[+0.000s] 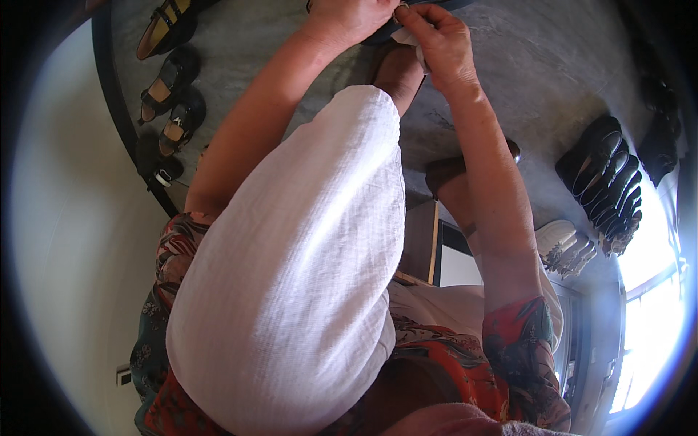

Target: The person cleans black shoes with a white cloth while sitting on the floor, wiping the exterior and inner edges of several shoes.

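Observation:
At the top edge, my left hand (354, 19) is partly cut off by the frame, its fingers meeting those of my right hand (441, 43). My right hand pinches a small item near the fingertips, too small to name, and a crumpled white tissue or cloth (406, 38) hangs below its fingers. Both hands are above my raised foot (401, 73), which is in a brown shoe or sandal. Part of a dark shoe (381, 34) shows behind the fingers. White trousers (305, 245) cover my raised knee, between my forearms.
Several dark shoes (169, 82) line the grey floor (518, 54) at the left, beside a pale wall (71, 191). More black shoes (605, 169) and white sneakers (561, 242) stand at the right. A wooden piece of furniture (420, 240) is near my other leg.

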The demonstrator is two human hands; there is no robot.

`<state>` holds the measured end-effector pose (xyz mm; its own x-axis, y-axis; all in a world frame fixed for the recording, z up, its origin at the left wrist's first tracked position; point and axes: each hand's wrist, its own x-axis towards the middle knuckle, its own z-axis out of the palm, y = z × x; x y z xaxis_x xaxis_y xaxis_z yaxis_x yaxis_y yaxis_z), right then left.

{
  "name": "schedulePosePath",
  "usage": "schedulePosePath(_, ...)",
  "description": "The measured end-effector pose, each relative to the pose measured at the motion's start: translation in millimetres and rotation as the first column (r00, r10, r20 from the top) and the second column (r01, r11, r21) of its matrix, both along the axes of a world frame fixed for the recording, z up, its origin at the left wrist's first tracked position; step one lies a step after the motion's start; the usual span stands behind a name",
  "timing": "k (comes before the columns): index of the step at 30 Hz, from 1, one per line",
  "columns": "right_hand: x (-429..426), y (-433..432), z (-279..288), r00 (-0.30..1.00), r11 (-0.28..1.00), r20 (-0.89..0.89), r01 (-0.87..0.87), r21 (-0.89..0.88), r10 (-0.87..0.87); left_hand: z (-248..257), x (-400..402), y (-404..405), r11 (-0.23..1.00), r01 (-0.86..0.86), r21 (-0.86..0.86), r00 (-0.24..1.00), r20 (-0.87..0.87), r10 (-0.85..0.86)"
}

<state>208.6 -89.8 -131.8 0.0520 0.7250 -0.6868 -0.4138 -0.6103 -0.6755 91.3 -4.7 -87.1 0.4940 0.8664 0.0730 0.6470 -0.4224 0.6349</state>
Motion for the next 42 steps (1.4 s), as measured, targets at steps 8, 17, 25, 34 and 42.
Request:
schedulePosePath(8, -6, -3, -2, 0.951, 0.982, 0.308, -0.039, 0.183, -0.019, -6, -2, -7, 0.998, -0.029, -0.058, 0.997, -0.068, 0.025)
schedulePosePath(17, -16, -5, 6, 0.832, 0.987, 0.552, -0.045, 0.152, -0.047, -12, 1, -20, 0.997, -0.030, 0.072, 0.985, -0.169, 0.042)
schedulePosePath(25, -20, -8, -1, 0.864, 0.980, 0.486, 0.034, 0.196, -0.127, -10, 6, -22, 0.974, -0.034, 0.223, 0.973, -0.216, 0.084)
schedulePosePath(34, -19, -8, 0, 0.920, 0.970, 0.337, 0.140, 0.201, -0.202, -10, 2, -24, 0.988, -0.109, 0.111, 0.987, -0.108, 0.121)
schedulePosePath(42, -11, -6, 1, 0.943, 0.979, 0.283, 0.134, 0.154, -0.173, -8, -1, -22, 0.984, -0.101, 0.149, 0.990, -0.088, 0.115)
